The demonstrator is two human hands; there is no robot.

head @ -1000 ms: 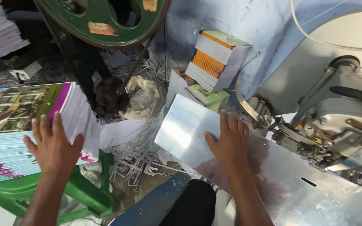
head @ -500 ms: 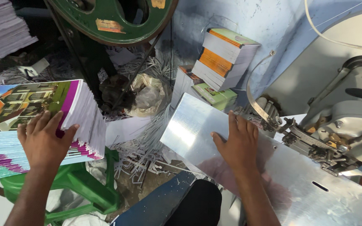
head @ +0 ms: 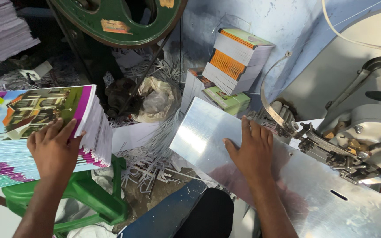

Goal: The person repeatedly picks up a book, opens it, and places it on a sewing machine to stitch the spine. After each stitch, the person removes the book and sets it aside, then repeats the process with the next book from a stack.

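A person's left hand (head: 53, 149) lies with fingers spread on a stack of colourful booklets (head: 36, 132) atop a green stool (head: 91, 202); the right hand (head: 252, 152) rests flat, fingers loosely apart, on a shiny metal plate (head: 208, 132) beside a stitching machine (head: 353, 132), paper scraps (head: 151, 165) littering the floor between.

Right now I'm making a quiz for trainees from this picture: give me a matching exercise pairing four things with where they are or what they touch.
Things:
1. left hand
2. right hand
3. green stool
4. plastic bag

Places:
A. flat on the shiny metal plate
B. on the floor among paper scraps, below the green wheel
C. on top of the stack of colourful booklets
D. under the booklet stack

Pairs: 1-C, 2-A, 3-D, 4-B
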